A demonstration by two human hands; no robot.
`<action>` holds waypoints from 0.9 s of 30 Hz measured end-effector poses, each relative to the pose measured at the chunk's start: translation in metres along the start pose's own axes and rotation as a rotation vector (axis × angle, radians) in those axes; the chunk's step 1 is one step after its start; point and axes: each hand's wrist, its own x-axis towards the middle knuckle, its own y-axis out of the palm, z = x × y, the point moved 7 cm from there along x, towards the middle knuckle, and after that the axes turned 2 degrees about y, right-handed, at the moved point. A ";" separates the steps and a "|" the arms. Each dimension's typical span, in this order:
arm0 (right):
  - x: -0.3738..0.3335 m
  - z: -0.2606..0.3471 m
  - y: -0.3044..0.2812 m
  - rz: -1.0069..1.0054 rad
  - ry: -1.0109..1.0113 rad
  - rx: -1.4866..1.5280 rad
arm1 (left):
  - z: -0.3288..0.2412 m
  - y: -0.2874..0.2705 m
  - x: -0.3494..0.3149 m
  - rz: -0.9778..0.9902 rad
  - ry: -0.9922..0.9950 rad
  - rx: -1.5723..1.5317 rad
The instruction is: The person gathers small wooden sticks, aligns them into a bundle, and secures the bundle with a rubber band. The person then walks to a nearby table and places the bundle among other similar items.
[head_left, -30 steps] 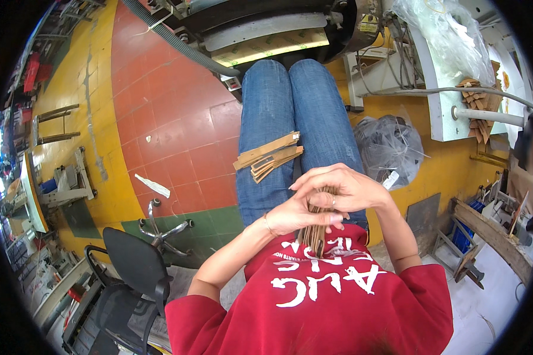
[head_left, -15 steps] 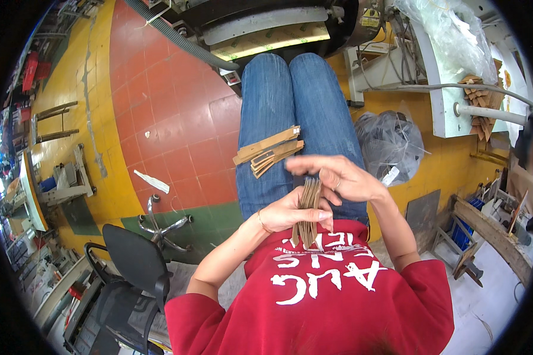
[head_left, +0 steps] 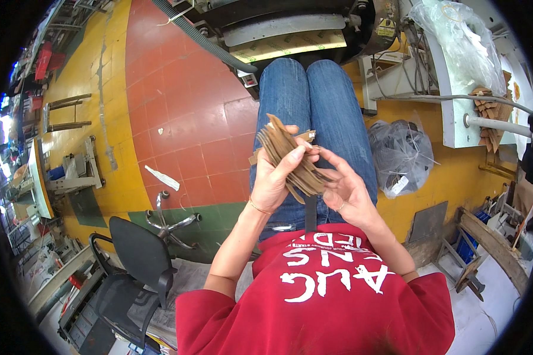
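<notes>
A thick bundle of flat brown strips, like leather or cardboard, is held above my lap. My left hand grips it from the left, thumb laid across the top. At the bundle's right end my right hand has its fingers and thumb curved around the strip ends. The strips are slightly fanned and tilted. Mostly hidden behind the bundle, other brown strips lie on my thighs; one end pokes out on each side.
A machine with a curved metal guard stands just beyond my knees. To the right are a table with stacked brown pieces and a clear plastic bag on the floor. A black office chair stands at the left.
Both hands have moved away from my body, over the strips on my lap. The bundle has turned from upright to slanting and is more fanned. My right hand has come down onto its right end.
</notes>
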 end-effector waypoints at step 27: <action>0.006 0.050 0.008 0.530 -0.172 -0.741 | 0.070 0.034 -0.077 0.551 -1.007 -0.479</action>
